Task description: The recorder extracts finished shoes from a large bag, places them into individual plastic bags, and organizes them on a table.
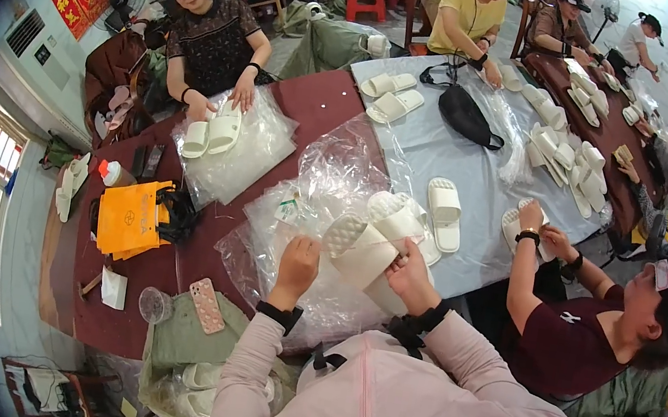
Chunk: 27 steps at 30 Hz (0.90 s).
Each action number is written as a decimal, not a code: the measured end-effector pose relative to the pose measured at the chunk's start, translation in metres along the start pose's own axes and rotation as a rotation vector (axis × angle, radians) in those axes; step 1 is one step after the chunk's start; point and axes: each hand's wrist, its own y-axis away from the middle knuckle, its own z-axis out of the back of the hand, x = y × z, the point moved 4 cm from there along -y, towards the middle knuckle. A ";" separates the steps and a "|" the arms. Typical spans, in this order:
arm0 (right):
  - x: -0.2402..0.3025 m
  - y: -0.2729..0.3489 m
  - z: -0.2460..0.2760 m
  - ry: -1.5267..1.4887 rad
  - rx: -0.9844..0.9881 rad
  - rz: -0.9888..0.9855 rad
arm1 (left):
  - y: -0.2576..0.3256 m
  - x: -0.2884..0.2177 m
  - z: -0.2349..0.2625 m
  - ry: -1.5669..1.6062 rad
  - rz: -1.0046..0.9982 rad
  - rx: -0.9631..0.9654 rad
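In front of my chest, my right hand (410, 278) grips the edge of a white slide sandal (366, 257), which is tilted with its quilted footbed showing. My left hand (298, 269) is closed just left of that sandal, and whatever its fingers pinch is too small to make out. More white slides (396, 216) lie beyond the held one. Another white slide (443, 214) rests to the right on the pale table cover (464, 268). Clear plastic bags (275, 221) spread under and around my hands.
An orange bag (132, 216), a white-bodied bottle (117, 175) and a phone (207, 305) lie to the left. A black waist bag (466, 116) sits farther back. Co-workers handle slides across the table and at right. Piled slides (568, 163) occupy the far right.
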 end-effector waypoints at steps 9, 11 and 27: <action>0.009 0.002 -0.008 -0.079 0.109 0.104 | 0.003 -0.025 -0.002 0.106 -0.163 0.029; 0.009 -0.001 -0.011 -0.067 0.194 0.124 | 0.003 -0.031 0.003 0.117 -0.153 0.005; -0.008 0.005 -0.032 -0.072 0.368 0.048 | 0.000 -0.040 0.007 0.197 -0.160 0.058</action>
